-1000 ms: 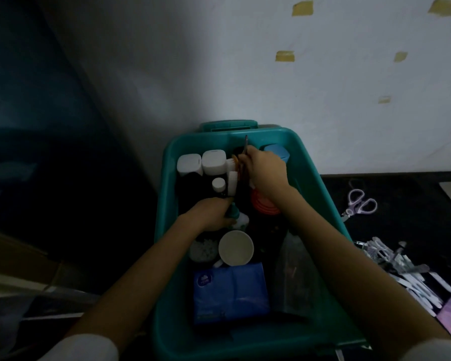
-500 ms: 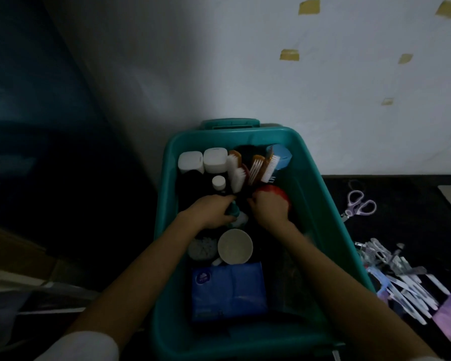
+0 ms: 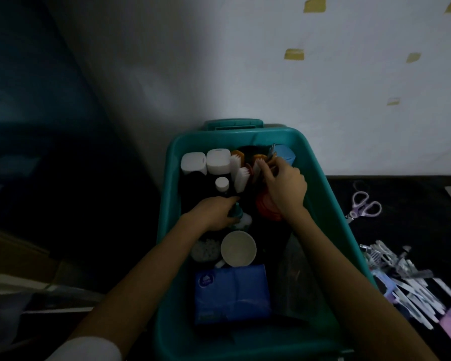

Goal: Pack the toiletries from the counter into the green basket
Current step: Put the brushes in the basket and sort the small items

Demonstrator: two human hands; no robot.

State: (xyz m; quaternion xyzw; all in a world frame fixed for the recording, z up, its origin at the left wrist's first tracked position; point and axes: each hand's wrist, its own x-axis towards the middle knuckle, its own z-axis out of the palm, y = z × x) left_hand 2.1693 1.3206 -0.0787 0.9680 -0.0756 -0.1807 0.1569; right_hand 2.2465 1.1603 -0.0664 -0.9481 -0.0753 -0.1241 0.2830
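The green basket stands against the wall, packed with toiletries. At its far end are two white jars, white-bristled brushes and a blue container. My right hand reaches there, fingers pinched on a thin metal tool beside the brushes. My left hand is closed around a small teal-capped bottle in the basket's middle. A red round lid lies under my right wrist. A white cup and a blue tissue pack lie nearer me.
On the dark counter to the right lie purple-handled scissors and a pile of several white and purple slim tools. A clear bag lies along the basket's right side. The wall is right behind the basket; dark space is to the left.
My right hand dropped onto the red lid, then went back up to the brushes at the far end. My left hand has stayed on the teal-capped bottle.
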